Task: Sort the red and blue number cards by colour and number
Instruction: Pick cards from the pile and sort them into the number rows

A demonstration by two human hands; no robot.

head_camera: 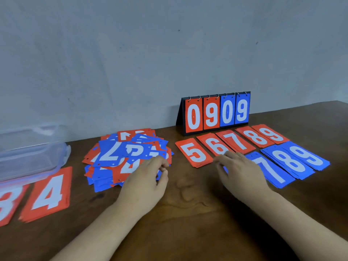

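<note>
Number cards [116,157] heaped mid-surface, sorted stacks on both sides. Grey wall [131,53], brown wooden surface [188,213], clear box [28,159], scoreboard [216,112]. Left hand [148,176] curled at heap, grip unclear; right hand [241,170] loose-fingered, near red 5 stack [194,153].

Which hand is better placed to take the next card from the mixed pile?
The left hand: its fingers are at the edge of the mixed pile; the right hand is by the red 6 stack.
</note>
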